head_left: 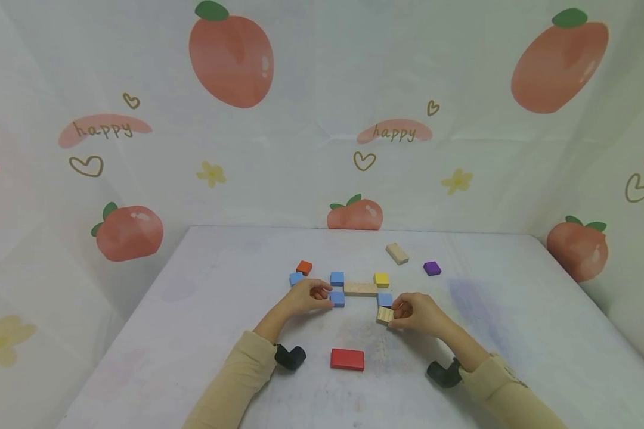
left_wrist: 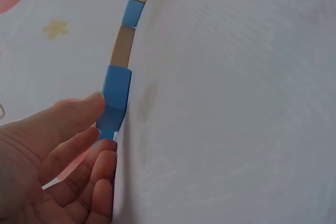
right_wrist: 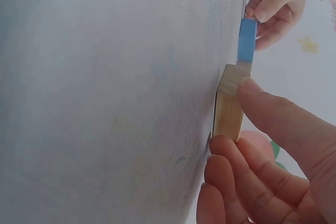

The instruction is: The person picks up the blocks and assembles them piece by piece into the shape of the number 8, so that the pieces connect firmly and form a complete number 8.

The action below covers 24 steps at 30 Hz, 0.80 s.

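Note:
My left hand (head_left: 307,297) is at the left end of a small row of blocks. Its thumb and fingertips hold the near blue block (head_left: 337,299) by the left side. My right hand (head_left: 420,314) pinches a small plain wooden block (head_left: 384,315) between thumb and fingers, turned slightly askew. That wooden block lies just in front of another blue block (head_left: 384,300). A long wooden block (head_left: 360,289) spans the middle, with a far blue block (head_left: 337,278) at its left and a yellow block (head_left: 381,280) at its right end.
A red rectangular block (head_left: 347,359) lies nearer, between the forearms. Beyond the left hand are an orange block (head_left: 304,267) and a partly hidden blue block (head_left: 297,278). At the back right lie a loose wooden block (head_left: 397,254) and a purple block (head_left: 432,269).

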Each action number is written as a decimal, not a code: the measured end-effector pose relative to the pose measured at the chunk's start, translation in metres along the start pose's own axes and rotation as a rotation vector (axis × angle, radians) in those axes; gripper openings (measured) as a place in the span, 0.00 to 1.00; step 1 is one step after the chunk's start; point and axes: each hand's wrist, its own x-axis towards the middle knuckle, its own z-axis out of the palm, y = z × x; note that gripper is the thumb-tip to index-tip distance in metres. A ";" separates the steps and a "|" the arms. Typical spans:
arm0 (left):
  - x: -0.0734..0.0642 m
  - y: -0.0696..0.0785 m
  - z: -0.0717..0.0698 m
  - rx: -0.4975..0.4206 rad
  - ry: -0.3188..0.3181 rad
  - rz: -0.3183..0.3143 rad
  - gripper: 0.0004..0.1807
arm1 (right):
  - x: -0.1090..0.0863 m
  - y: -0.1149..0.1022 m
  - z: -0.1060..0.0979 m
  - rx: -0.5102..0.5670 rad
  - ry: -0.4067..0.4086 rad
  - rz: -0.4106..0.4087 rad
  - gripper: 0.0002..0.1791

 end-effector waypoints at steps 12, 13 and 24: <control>-0.010 -0.008 -0.026 0.015 0.115 0.036 0.18 | 0.000 0.000 0.000 0.002 0.001 -0.008 0.14; -0.011 -0.009 -0.029 0.006 0.128 0.028 0.18 | -0.001 0.000 0.000 0.000 0.002 -0.007 0.14; -0.021 -0.024 -0.061 -0.006 0.223 -0.033 0.20 | 0.001 0.002 0.001 -0.006 0.011 -0.003 0.14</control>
